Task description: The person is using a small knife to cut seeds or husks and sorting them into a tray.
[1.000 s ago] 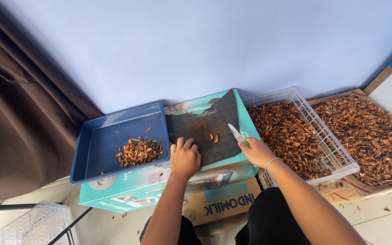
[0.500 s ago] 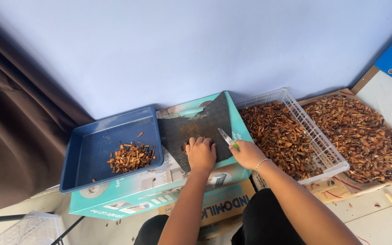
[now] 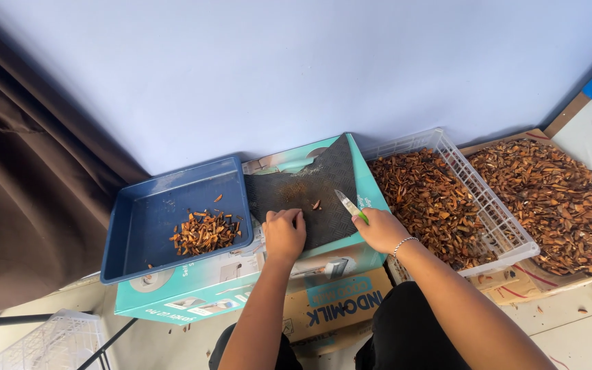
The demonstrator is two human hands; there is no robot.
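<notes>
Whatever the left hand (image 3: 284, 234) pressed under its curled fingers was hidden; whether it gripped a piece or merely rested on the dark mat (image 3: 310, 192) could not be told. The person's lap and the lower cardboard box (image 3: 340, 305) were partly cut off by the frame's bottom edge. A blue tray (image 3: 166, 209) sat just left of the mat, holding a small heap of cut brown pieces (image 3: 203, 231). A white slatted basket (image 3: 495, 212) full of brown husks stood to the right, with a further heap (image 3: 556, 192) beyond it. One small brown piece (image 3: 316, 204) lay on the mat between the hands. The right hand (image 3: 380, 229), bracelet at the wrist, was clamped around a small green-handled knife (image 3: 351, 205), blade angled up-left over the mat. Both forearms reached forward from below.
</notes>
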